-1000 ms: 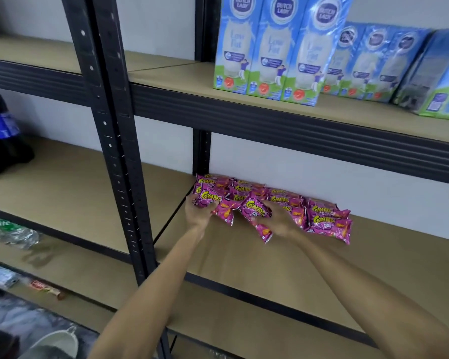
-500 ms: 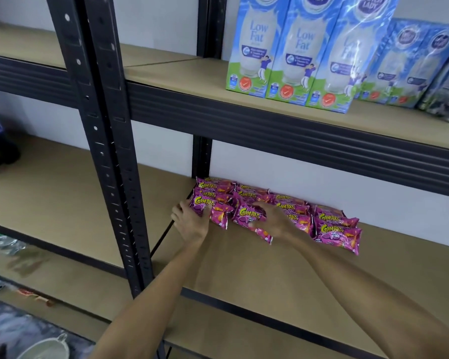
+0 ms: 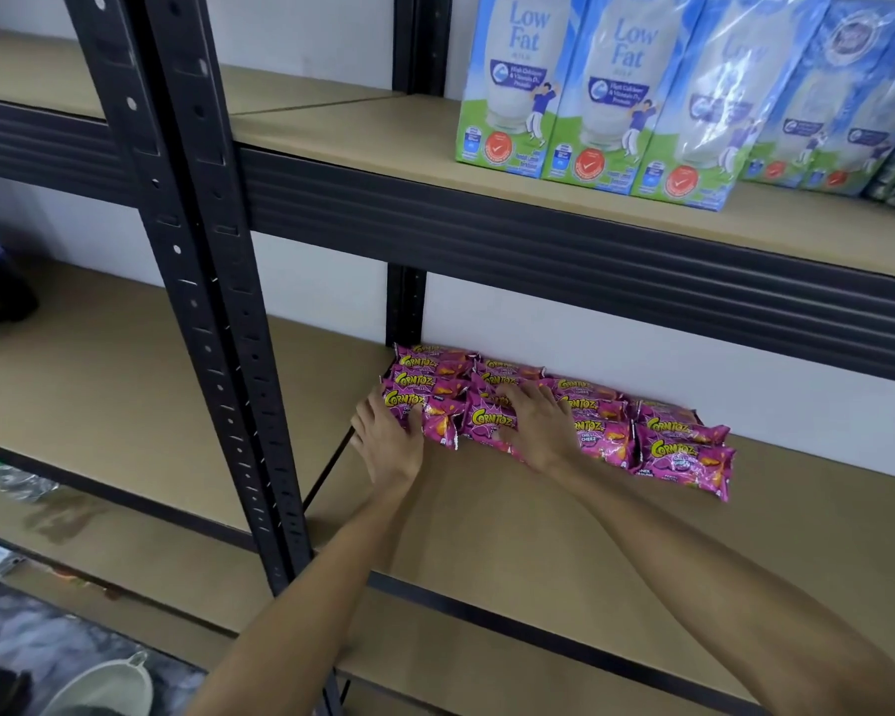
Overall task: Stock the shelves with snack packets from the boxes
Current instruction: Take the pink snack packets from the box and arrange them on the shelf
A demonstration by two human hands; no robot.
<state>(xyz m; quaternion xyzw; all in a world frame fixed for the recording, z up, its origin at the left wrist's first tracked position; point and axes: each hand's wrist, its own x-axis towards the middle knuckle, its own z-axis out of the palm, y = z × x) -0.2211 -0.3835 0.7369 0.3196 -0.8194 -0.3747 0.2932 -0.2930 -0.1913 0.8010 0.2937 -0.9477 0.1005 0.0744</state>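
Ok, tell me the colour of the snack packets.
The snack packets are magenta with yellow lettering; head view.

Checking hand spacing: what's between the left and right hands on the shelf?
Head view: front-row Corntoz packets fill the gap between the left hand and right hand; both hands touch them.
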